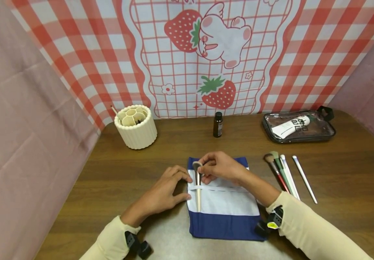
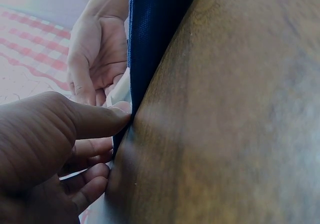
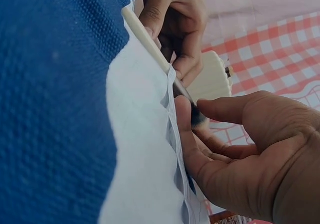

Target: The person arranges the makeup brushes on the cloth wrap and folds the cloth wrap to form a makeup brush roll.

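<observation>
A makeup brush [image 1: 198,195] with a pale handle and fluffy dark-and-light bristles lies under the white elastic band of a navy-and-white cloth brush roll [image 1: 226,227]. The right hand [image 1: 222,166] pinches it near the bristles; in the right wrist view, the bristles [image 3: 198,115] show between thumb and index finger. At the roll's left edge, the left hand [image 1: 165,189] rests with thumb and fingers apart, touching the fabric. Its thumb [image 2: 100,120] meets the navy edge in the left wrist view. The handle lies along the white lining, its end near the navy lower border.
Several brushes [image 1: 281,173] lie to the right of the roll, one white brush [image 1: 305,179] apart. Behind stand a dark bottle [image 1: 217,124] and a cream ribbed holder [image 1: 136,131]. A clear pouch [image 1: 323,130] with a white tube [image 1: 291,126] lies at the back right.
</observation>
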Tool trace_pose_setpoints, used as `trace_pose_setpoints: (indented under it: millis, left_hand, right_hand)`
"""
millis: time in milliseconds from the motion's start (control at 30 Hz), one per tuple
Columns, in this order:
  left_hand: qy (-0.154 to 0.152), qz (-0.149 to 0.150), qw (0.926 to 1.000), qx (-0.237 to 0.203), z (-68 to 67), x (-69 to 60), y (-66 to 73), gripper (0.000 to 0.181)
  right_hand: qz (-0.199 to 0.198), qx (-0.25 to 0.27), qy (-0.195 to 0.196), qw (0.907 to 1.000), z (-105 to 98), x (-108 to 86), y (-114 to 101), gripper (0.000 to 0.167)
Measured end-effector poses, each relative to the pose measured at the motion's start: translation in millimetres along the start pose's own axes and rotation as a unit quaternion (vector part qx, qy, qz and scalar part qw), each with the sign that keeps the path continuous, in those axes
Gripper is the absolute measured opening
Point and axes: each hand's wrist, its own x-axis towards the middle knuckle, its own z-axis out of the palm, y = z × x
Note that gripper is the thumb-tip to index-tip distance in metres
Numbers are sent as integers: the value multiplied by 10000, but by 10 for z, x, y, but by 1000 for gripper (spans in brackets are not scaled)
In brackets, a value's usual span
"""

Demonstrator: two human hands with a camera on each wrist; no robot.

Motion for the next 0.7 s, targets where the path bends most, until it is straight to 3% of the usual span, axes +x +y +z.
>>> trace_pose_setpoints:
  millis: [233,700]
  left_hand:
    - [-37,-58,10000,-43,-8,3,4,37]
    - [-26,6,10000,-47,-15,8,-1,37]
  right_hand:
    - [-159,-872,-107,9960,-5,-46,5,15]
    - [-443,-2458,-44,9683,-10,-175,-25,17]
